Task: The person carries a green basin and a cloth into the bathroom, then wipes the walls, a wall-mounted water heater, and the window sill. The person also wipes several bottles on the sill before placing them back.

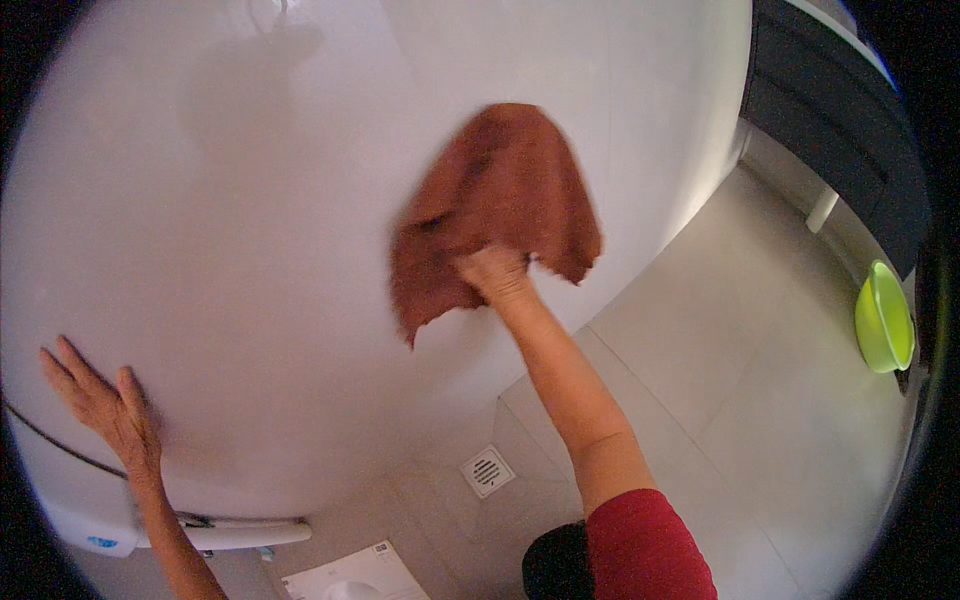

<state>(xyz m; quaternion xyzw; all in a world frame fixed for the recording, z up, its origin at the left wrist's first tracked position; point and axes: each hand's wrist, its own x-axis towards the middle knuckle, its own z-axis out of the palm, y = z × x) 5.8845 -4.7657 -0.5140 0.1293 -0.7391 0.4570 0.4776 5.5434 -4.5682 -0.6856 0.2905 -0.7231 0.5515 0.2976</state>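
My right hand [495, 273] is closed on a reddish-brown cloth [510, 185], which is spread against the pale, glossy wall [300, 250]. The cloth fans out above and to both sides of the hand, with ragged lower edges. Some of my right fingers are hidden in its folds. Over at the left, my left hand [105, 405] lies flat on the same wall, fingers stretched out, holding nothing.
A white fixture [220, 535] with a dark cable stands at the lower left. Below is a white flat panel [355, 578]. A square drain grate [487, 471] is set in the grey tiled floor [690, 370]. At right are a dark cabinet [835, 110] and a lime-green basin [882, 320].
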